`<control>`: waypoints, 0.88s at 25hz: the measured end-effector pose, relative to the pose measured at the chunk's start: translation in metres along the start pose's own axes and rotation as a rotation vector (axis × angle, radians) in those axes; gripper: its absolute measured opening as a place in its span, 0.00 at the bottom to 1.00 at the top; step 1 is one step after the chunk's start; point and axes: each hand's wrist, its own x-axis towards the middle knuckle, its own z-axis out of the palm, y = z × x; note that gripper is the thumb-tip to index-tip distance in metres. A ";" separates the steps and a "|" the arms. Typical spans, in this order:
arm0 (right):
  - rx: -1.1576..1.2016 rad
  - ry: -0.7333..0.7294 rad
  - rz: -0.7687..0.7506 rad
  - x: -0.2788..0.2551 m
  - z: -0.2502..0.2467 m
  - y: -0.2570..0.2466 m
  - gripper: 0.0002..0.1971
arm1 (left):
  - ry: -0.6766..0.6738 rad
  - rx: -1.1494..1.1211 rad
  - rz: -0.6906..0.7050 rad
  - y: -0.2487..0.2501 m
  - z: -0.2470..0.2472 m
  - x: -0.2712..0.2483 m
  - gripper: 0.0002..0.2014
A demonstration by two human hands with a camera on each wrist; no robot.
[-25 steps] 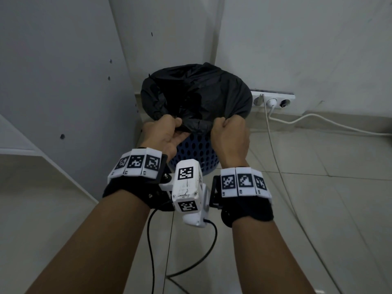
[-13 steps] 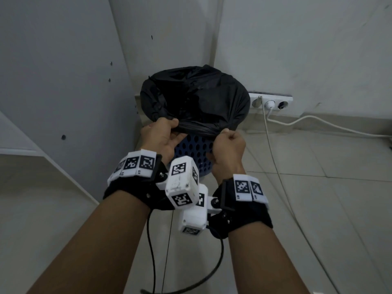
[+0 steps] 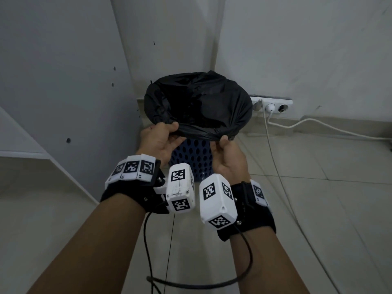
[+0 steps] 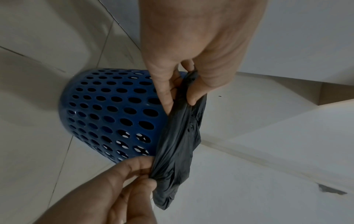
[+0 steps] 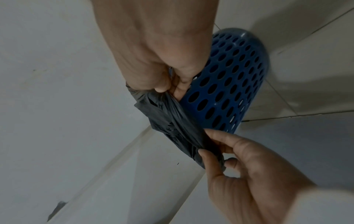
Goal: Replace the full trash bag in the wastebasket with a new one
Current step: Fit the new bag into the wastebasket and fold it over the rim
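A blue perforated wastebasket stands in the room corner with a black trash bag spread over its mouth. The bag's near edge is bunched into a rolled band between my hands. My left hand pinches that band at the near left, thumb on top. My right hand pinches it at the near right, palm turned up. The left wrist view shows the left hand gripping the bag beside the basket. The right wrist view shows the right hand gripping the bag against the basket.
A wall socket strip sits right of the basket, with a white cable trailing along the tiled floor. A white cabinet panel rises on the left. Black wrist-camera cables loop near my forearms.
My right hand has turned palm up and shifted right along the rim. The bag's near edge has been pulled tighter into a rolled band between both hands.
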 end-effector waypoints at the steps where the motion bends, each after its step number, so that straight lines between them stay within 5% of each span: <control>1: -0.013 0.015 -0.017 -0.002 0.001 0.002 0.06 | -0.002 0.007 0.004 0.000 0.000 -0.001 0.18; 6: -0.051 0.012 -0.162 0.001 -0.001 0.002 0.15 | -0.006 0.027 0.044 0.000 0.000 -0.002 0.18; 9: -0.036 -0.081 -0.130 0.009 -0.012 0.000 0.05 | -0.024 0.057 0.040 0.000 0.001 -0.002 0.18; 12: -0.013 -0.112 -0.077 0.017 -0.018 -0.001 0.18 | -0.010 0.077 0.060 -0.002 0.001 -0.001 0.20; 22: -0.205 -0.100 0.026 0.020 -0.019 -0.020 0.13 | 0.018 0.120 0.101 -0.002 0.001 0.001 0.23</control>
